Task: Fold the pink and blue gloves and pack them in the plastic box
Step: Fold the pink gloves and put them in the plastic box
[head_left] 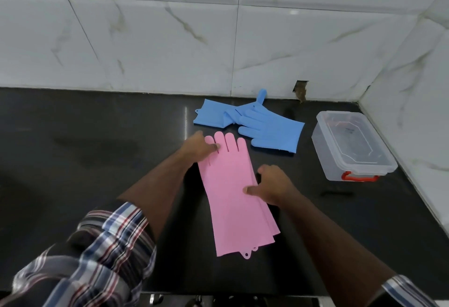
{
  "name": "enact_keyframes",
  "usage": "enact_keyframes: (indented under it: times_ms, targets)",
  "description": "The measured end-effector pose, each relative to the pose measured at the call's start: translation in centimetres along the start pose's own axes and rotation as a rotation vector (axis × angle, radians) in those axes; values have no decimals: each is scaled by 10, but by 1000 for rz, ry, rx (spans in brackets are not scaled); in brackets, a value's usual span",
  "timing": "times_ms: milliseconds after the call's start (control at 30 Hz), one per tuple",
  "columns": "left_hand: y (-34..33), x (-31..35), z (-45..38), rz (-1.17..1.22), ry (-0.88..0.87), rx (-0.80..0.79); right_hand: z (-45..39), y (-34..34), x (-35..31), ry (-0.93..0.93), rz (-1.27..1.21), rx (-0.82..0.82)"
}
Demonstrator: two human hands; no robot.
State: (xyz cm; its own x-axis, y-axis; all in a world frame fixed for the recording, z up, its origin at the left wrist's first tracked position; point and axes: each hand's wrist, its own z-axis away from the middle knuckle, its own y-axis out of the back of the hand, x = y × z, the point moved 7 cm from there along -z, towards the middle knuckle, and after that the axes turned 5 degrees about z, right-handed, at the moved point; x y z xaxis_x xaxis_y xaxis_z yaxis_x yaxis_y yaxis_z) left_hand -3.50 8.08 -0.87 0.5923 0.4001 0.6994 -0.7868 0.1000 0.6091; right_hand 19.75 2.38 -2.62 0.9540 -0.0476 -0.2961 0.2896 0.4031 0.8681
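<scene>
Both bare forearms emerge from rolled-up sleeves of a plaid cotton shirt: the left sleeve (97,255) shows navy, white and red checks, bunched in folds; the right sleeve (405,292) matches.

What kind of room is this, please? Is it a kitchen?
Probably a kitchen, though that is a judgement. A polished black stone counter runs into a corner of white marble-look wall tiles, and long rubber cleaning gloves, pink and blue, lie on it beside a lidded plastic box.

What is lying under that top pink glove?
A second pink glove: its edge peeks out along the right side of the top pink glove. The rest is covered.
</scene>
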Motion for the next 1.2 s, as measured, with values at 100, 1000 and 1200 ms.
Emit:
enact_keyframes:
  times_ms: [100,1000,1200]
  targets:
    - [-5,-1,-5,121,95,-11,8,-6,0,-21,-100,-7]
    - [14,-3,15,-380,-296,121,-29,69,82,-54,-96,248]
    - [16,-6,6,-340,-246,131,-35,67,80,-43,-41,244]
